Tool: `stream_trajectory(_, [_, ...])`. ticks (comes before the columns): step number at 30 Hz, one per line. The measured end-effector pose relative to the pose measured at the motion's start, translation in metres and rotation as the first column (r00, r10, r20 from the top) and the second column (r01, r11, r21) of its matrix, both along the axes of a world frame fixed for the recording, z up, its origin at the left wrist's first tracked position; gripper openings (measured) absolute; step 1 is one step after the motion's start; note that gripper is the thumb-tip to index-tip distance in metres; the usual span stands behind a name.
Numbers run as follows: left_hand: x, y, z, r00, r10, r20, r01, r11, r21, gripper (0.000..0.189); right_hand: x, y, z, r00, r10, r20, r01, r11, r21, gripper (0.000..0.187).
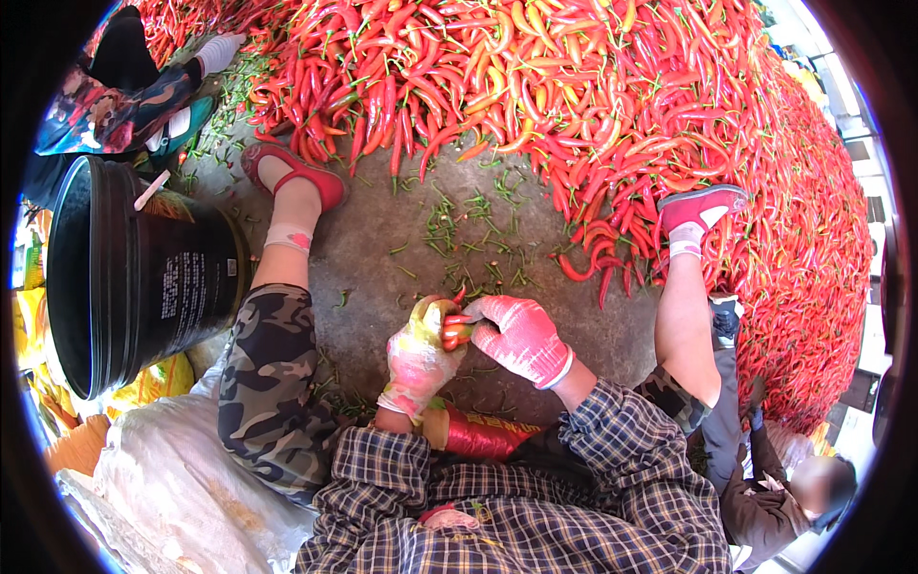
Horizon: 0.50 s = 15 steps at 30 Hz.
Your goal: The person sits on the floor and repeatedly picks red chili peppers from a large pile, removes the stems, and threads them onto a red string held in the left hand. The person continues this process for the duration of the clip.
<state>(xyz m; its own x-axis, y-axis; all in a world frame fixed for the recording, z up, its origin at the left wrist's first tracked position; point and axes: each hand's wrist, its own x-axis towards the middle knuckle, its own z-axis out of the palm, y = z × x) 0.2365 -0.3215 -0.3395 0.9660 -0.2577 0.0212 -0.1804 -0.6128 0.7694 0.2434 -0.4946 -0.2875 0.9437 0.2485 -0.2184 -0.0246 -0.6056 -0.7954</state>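
Note:
My left hand (424, 357), in a stained pale glove, is closed around several red chili peppers (455, 331) whose ends stick out toward the right. Touching them at their ends is my right hand (518, 340), in a pink-and-white knitted glove, thumb and forefinger pinched together; whether a stem is between these fingertips cannot be told. Loose green stems (459, 222) lie scattered on the grey floor (358, 258) beyond my hands. A large pile of red chili peppers (559, 86) spreads ahead and to the right.
A black plastic bucket (165, 273) lies tilted at the left, above a white woven sack (186, 466). A red shiny package (488, 430) is close below my hands. Another person's gloved hand (221, 53) is at upper left; a co-worker (767, 502) sits at lower right.

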Motion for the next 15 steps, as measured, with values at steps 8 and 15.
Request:
stream_trajectory(8, [0.000,-0.002,-0.005,0.989,0.036,-0.144,-0.053,0.992,-0.118,0.050,-0.006,-0.002,0.001,0.995,-0.046,-0.090,0.066,0.970,0.234,0.020])
stream_trajectory(15, [-0.002,0.000,-0.010,0.992,0.054,-0.112,-0.058,0.998,-0.036,0.047,-0.005,0.012,0.000,0.955,0.036,0.295,0.012,0.987,-0.159,0.020])
